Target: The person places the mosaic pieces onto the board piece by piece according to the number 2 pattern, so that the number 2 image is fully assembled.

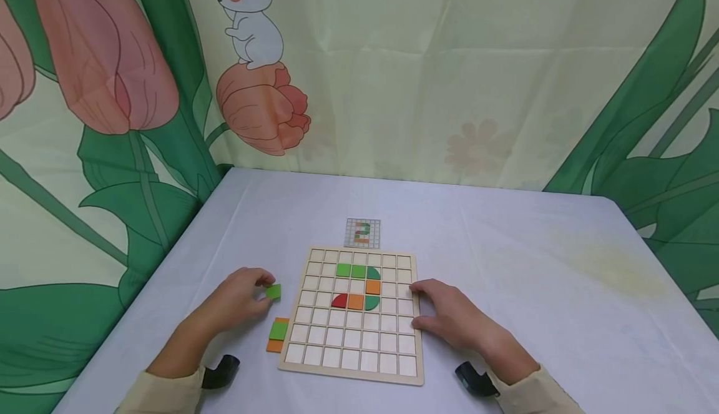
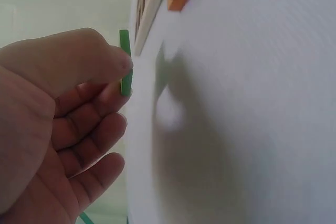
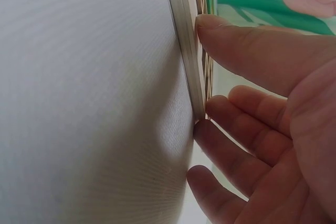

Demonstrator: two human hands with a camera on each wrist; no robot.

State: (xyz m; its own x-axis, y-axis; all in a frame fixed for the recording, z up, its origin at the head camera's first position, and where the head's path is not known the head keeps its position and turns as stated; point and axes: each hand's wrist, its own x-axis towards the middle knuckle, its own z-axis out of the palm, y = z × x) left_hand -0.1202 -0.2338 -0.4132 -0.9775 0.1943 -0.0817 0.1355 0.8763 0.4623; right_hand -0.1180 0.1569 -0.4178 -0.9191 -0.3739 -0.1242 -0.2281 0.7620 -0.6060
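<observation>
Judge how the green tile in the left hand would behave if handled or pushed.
The green tile is probably stiff, since it looks straight and unbent where the left hand pinches it. Being small and thin, it is likely light. Its flat, square shape suggests that it would slide rather than roll if pushed.

The grid board (image 1: 352, 319) looked like pale, matt wood; the green tile (image 1: 273, 291), smooth and painted. The bench (image 1: 505, 245) wore textured white cloth, the backdrop (image 1: 387, 102) was creased printed fabric, and the wrist pieces (image 1: 222, 372) resembled glossy plastic.
</observation>
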